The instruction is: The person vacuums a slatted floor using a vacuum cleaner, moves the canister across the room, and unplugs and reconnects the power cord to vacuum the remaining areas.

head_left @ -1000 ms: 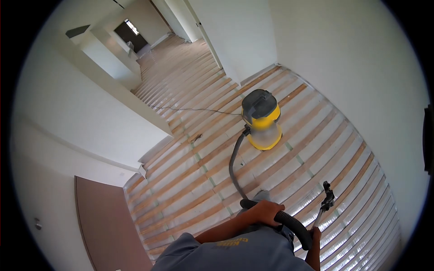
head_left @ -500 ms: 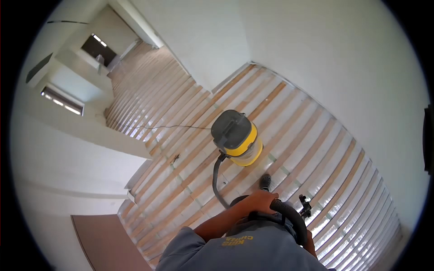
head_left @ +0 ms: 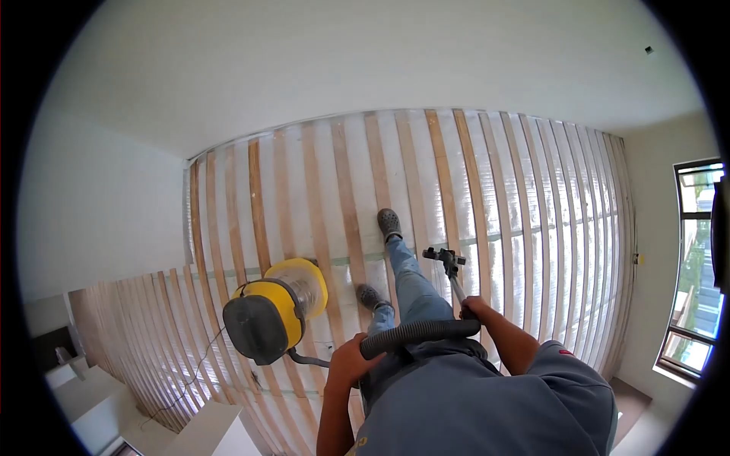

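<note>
My left hand (head_left: 351,360) is closed around the ribbed black vacuum hose (head_left: 418,332), which crosses in front of my waist. My right hand (head_left: 473,308) grips the vacuum wand (head_left: 457,289) near the hose's end. At the wand's far end, a dark floor nozzle (head_left: 445,259) shows over the slatted floor, right of my forward foot. The vacuum cleaner (head_left: 266,319), with a yellow and clear tank and a dark grey lid, stands to my left. Its hose runs from the lid side toward my left hand.
Wooden battens (head_left: 346,197) run in parallel across the floor, with silvery foil sheeting (head_left: 498,197) between them. A thin cord (head_left: 199,366) trails from the vacuum toward the lower left. Pale walls surround the floor, and a window (head_left: 692,266) is at right.
My view has turned right, so the vacuum cleaner now appears farther left and the window has come into sight. My right hand and the wand, mostly hidden before, now show.
</note>
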Demonstrator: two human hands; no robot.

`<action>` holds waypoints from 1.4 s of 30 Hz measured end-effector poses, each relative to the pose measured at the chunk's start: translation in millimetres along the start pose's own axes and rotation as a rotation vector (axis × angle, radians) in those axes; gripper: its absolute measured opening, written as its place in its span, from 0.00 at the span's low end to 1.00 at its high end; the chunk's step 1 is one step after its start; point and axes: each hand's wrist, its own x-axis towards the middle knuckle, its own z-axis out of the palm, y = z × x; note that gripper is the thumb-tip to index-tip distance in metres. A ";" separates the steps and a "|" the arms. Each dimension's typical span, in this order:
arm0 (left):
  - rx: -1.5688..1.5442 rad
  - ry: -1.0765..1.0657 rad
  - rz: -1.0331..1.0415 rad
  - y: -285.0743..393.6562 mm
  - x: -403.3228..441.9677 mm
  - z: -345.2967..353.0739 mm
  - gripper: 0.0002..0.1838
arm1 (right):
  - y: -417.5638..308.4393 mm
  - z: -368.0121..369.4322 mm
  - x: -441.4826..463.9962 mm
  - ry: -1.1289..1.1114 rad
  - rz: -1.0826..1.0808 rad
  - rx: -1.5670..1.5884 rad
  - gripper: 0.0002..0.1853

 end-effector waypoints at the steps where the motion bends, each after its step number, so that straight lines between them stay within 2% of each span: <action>1: 0.002 -0.010 -0.005 9.0 15.8 -9.1 0.36 | -15.7 -2.7 28.4 0.011 -0.052 -0.069 0.08; 3: 0.026 -0.036 -0.043 21.6 56.0 -24.5 0.34 | -59.9 -8.8 80.9 0.026 -0.147 -0.133 0.06; 4: 0.028 -0.013 -0.050 30.9 78.3 -30.2 0.33 | -92.6 -11.6 99.4 0.033 -0.120 -0.062 0.06; 6: 0.026 -0.020 -0.099 50.2 135.2 -39.1 0.33 | -197.1 -6.9 98.3 0.053 -0.068 0.082 0.09; 10: 0.053 0.067 -0.066 81.9 268.3 -39.8 0.33 | -309.5 -11.8 239.5 0.109 -0.256 0.095 0.30; 12: 0.051 0.036 -0.080 92.4 335.4 -31.8 0.33 | -372.9 -9.3 314.3 0.058 -0.240 0.153 0.36; 15: 0.072 0.233 -0.048 111.6 417.1 -16.3 0.29 | -447.4 -6.8 414.4 0.080 -0.341 0.074 0.34; 16: 0.064 0.216 -0.055 115.0 439.1 -6.2 0.29 | -461.1 -11.5 448.4 0.079 -0.373 0.064 0.33; 18: 0.095 0.119 -0.076 117.6 471.2 12.1 0.28 | -482.8 -20.3 507.1 0.013 -0.270 -0.008 0.30; 22: 0.052 0.055 -0.001 123.2 491.0 39.6 0.27 | -462.9 -20.8 523.4 0.052 -0.176 -0.077 0.27; 24: 0.077 0.057 0.009 124.7 489.8 45.0 0.26 | -451.5 -22.9 533.8 0.171 -0.317 -0.245 0.25; 26: 0.102 -0.033 0.001 125.6 482.1 42.5 0.26 | -447.9 -17.8 537.6 0.142 -0.316 -0.255 0.27; 28: 0.117 -0.058 -0.011 124.2 475.9 40.9 0.28 | -454.1 -11.8 525.2 0.141 -0.211 -0.338 0.29; 29: 0.136 -0.028 -0.017 122.2 473.2 42.2 0.29 | -441.1 -7.6 536.4 0.184 -0.282 -0.482 0.33; 33: 0.147 -0.034 -0.045 125.3 464.6 49.8 0.29 | -434.0 13.6 532.1 0.204 -0.196 -0.613 0.35; 37: 0.152 -0.054 -0.050 134.5 450.6 62.8 0.30 | -416.5 20.4 521.8 0.232 -0.215 -0.628 0.34; 42: 0.176 -0.069 0.033 117.9 419.1 86.6 0.32 | -324.4 22.8 519.5 0.214 -0.272 -0.690 0.34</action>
